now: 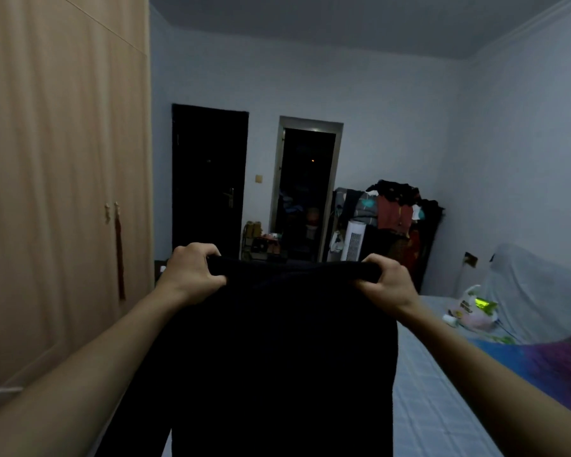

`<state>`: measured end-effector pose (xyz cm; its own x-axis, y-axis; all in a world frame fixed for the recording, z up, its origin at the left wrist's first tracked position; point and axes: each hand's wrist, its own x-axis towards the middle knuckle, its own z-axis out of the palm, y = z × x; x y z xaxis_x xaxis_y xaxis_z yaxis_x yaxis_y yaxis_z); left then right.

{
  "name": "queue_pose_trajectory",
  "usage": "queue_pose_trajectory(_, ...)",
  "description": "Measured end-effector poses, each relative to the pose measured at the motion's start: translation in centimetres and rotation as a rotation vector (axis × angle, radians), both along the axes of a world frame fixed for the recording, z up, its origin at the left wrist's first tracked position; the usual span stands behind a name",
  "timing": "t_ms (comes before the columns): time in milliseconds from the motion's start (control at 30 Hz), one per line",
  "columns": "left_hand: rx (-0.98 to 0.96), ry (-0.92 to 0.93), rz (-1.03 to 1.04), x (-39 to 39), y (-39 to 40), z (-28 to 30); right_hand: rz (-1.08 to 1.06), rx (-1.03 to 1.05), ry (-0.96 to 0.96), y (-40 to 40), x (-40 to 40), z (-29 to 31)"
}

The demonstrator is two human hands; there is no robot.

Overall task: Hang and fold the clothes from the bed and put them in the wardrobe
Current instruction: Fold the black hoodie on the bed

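At centre, a black garment [277, 351] hangs from the left hand [192, 275] and right hand [388, 282], each gripping its top edge, hiding the floor. Wardrobe [63, 192] stands closed at nine o'clock, bed [435, 390] at four, cluttered clothes rack [396, 219] at one.

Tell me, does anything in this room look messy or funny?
Yes. The dark clothes rack by the far wall is heaped with a jumble of clothes, none hung neatly. A crumpled white plastic bag lies on the pale blue bed. The black garment just hangs straight from the left hand and right hand.
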<state>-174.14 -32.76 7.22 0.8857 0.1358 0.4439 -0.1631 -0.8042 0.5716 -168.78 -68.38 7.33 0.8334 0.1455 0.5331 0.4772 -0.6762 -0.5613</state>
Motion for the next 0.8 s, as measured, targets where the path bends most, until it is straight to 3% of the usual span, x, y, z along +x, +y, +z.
queue_pose_trajectory(100, 0.005, 0.056, 0.167, 1.2, -2.1, 0.3, -0.064, -0.005, 0.153, 1.3, 1.7, 0.1)
queue_pose_trajectory(233, -0.036, 0.006, 0.326, 1.2, -5.7, 0.0, -0.114, 0.146, 0.266, 4.2, 1.2, -1.3)
queue_pose_trajectory(400, -0.164, -0.059, 0.259, -0.5, -8.9, -1.9, -0.026, 0.322, 0.286, 6.1, -0.9, -3.4)
queue_pose_trajectory(700, -0.435, -0.115, 0.179, -3.2, -15.2, -3.2, 0.095, 0.374, 0.225, 7.6, -3.7, -4.1)
queue_pose_trajectory(800, -0.561, -0.077, 0.059, -3.3, -15.8, -2.9, 0.184, 0.427, 0.217, 7.5, -4.5, -3.5)
